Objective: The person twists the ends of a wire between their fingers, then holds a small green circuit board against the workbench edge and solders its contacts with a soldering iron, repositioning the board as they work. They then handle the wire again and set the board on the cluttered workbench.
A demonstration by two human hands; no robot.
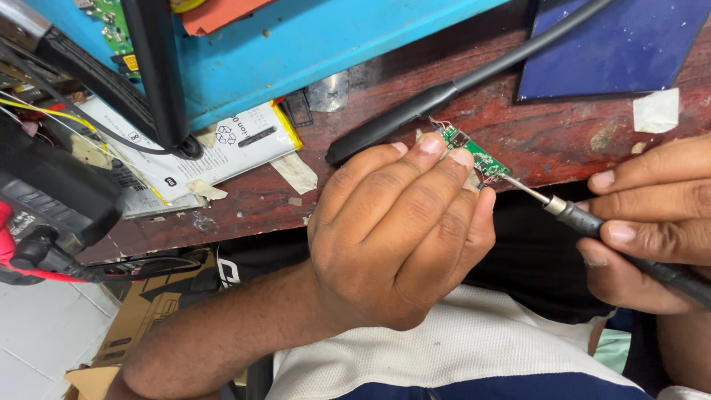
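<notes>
My left hand (400, 230) pinches a small green circuit board (474, 153) between its fingertips at the front edge of the dark red wooden bench (548, 137). Thin wires stick out of the board's far end. My right hand (652, 222) grips a black soldering iron (592, 222) like a pen. Its metal tip (518, 185) touches the near end of the board.
A black cable with a thick sleeve (415, 111) runs diagonally across the bench. A flat white battery pack (207, 144) lies at left under a blue box (296, 44). A dark blue panel (622, 44) and a scrap of tape (655, 110) sit at upper right. Black equipment with red leads (44, 215) is at far left.
</notes>
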